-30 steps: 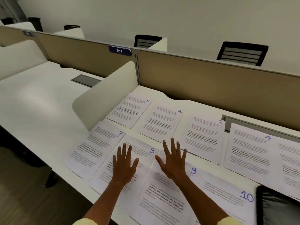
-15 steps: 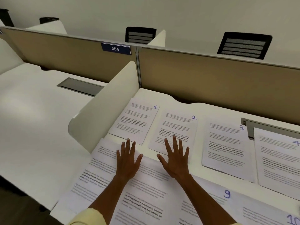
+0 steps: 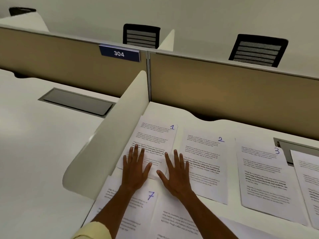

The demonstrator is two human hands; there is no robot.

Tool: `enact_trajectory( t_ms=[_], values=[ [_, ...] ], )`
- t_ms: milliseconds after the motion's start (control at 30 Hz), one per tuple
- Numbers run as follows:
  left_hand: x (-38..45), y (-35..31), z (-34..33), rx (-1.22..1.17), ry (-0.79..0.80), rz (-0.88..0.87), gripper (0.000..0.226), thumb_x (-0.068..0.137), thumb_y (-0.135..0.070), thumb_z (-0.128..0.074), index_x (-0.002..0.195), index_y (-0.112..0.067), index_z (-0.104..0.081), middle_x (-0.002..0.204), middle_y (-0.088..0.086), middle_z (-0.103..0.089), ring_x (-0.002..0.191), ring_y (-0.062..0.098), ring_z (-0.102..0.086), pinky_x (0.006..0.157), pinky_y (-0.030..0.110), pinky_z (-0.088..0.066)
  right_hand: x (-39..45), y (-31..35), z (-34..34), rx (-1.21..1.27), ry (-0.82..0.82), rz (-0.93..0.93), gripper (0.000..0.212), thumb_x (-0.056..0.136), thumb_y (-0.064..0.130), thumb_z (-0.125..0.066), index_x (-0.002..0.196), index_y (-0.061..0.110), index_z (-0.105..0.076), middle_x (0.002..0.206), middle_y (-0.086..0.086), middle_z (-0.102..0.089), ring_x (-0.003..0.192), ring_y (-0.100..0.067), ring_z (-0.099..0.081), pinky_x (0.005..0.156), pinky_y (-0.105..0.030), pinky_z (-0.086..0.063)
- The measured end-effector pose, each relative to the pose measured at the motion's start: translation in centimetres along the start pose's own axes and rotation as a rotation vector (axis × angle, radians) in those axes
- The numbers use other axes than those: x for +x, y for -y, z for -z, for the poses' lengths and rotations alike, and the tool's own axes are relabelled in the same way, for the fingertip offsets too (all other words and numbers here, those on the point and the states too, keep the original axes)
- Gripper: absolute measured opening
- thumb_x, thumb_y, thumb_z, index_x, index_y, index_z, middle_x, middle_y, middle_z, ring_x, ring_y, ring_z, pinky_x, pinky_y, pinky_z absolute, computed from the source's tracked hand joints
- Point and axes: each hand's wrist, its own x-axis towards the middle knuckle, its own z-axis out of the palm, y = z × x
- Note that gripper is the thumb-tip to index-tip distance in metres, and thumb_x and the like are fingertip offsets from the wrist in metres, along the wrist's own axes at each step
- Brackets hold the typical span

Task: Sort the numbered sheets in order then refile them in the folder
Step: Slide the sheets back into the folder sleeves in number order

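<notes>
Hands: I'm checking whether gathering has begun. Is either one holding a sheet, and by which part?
Nothing is held. The left hand lies flat over sheet 1, the right hand flat over sheet 2, fingers straight.

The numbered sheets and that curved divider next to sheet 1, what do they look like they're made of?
Numbered sheets: thin white matte paper, printed text, handwritten blue numbers; they lie flat. Curved divider: probably cream laminate board or plastic; smooth, rigid, faint sheen on its rounded edge.
</notes>
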Motion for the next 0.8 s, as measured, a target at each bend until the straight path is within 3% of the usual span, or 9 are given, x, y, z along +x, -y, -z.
enact_trajectory(
  t_ms=[133, 233, 367, 567, 800],
  values=[
    [2.5, 0.7, -0.3, 0.009, -0.003, -0.024, 0.078, 0.095, -0.066, -0.019, 0.156, -0.017, -0.015, 0.164, 0.008, -0.004, 0.151, 0.024, -0.002, 0.119, 0.055, -0.013, 3.2, 1.0, -0.5, 0.046, -0.011, -0.010, 0.087, 0.079, 0.086, 0.001, 0.152, 0.042, 0.018, 0.161, 0.002, 0.031, 0.151, -0.023, 0.021, 0.123, -0.047, 0.009],
    [3.1, 1.1, -0.8, 0.015, -0.016, -0.040, 0.078, 0.095, -0.064, -0.029, 0.155, -0.016, -0.020, 0.164, 0.009, -0.008, 0.151, 0.025, -0.006, 0.118, 0.057, -0.015, 5.6, 1.5, -0.5, 0.064, -0.039, -0.037, 0.093, 0.079, 0.087, -0.001, 0.157, 0.037, 0.004, 0.164, 0.000, 0.021, 0.154, -0.025, 0.004, 0.123, -0.045, -0.002],
    [3.1, 1.3, -1.2, 0.033, -0.036, -0.062, 0.078, 0.093, -0.061, -0.039, 0.155, -0.018, -0.021, 0.164, 0.008, -0.008, 0.151, 0.024, -0.005, 0.118, 0.057, -0.013, 8.7, 1.9, 0.2, 0.057, -0.056, -0.099, 0.084, 0.089, 0.078, -0.023, 0.158, 0.034, -0.005, 0.167, -0.002, 0.012, 0.151, -0.025, -0.015, 0.120, -0.044, -0.017],
    [3.2, 1.4, -1.5, 0.043, -0.046, -0.045, 0.079, 0.091, -0.062, -0.040, 0.155, -0.019, -0.024, 0.164, 0.008, -0.010, 0.151, 0.025, -0.008, 0.118, 0.057, -0.013, 12.0, 1.9, 1.2, 0.092, -0.089, -0.178, 0.075, 0.096, 0.062, -0.042, 0.157, 0.029, -0.015, 0.167, -0.005, 0.005, 0.148, -0.028, -0.021, 0.119, -0.043, -0.023],
    [3.3, 1.5, -1.6, 0.046, -0.055, -0.054, 0.077, 0.091, -0.063, -0.039, 0.154, -0.019, -0.027, 0.163, 0.008, -0.012, 0.151, 0.027, -0.009, 0.118, 0.059, -0.015, 15.2, 0.8, 2.4, 0.227, -0.065, -0.239, 0.079, 0.096, 0.053, -0.053, 0.158, 0.027, -0.012, 0.167, -0.007, 0.003, 0.151, -0.031, -0.013, 0.120, -0.044, -0.018]
  ],
)
